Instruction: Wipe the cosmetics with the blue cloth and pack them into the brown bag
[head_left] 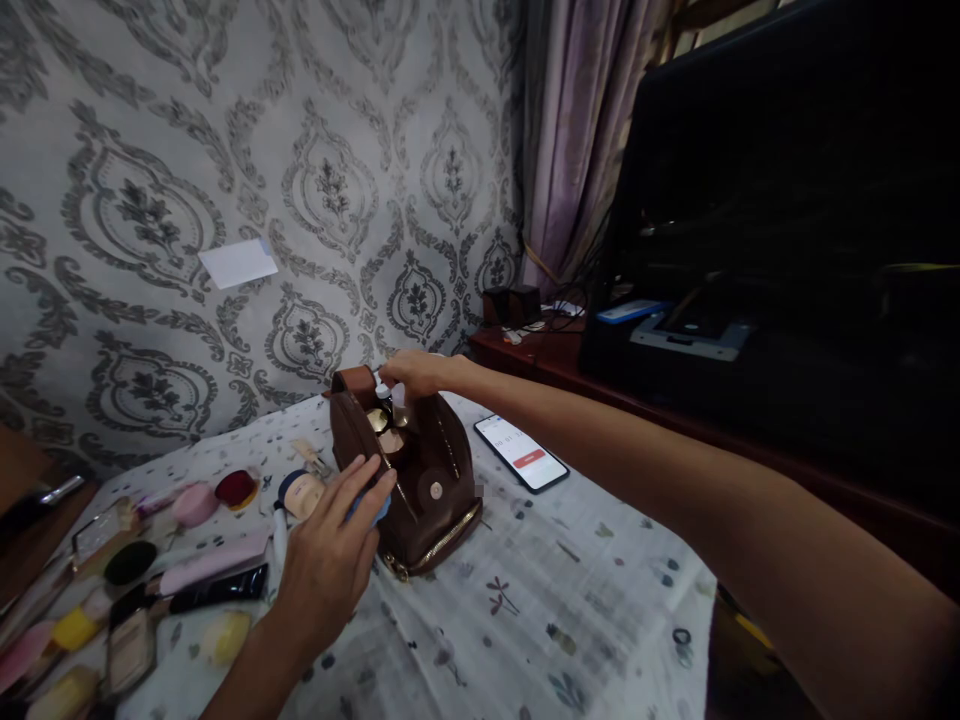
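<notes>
A brown leather cosmetic bag point(429, 492) stands open on the floral cloth, with gold-capped items showing inside. My left hand point(330, 560) rests against the bag's near left rim, fingers bent over a blue object I cannot make out. My right hand point(415, 372) reaches over the bag's far rim and pinches a small white-capped bottle point(382, 392) at the bag's mouth.
Several cosmetics lie at left: a black tube point(217, 589), a pink tube point(214, 561), a red compact point(236, 488), a round jar point(300, 493). A lit phone point(521, 452) lies right of the bag. A dark wooden stand point(555, 360) and black screen fill the right.
</notes>
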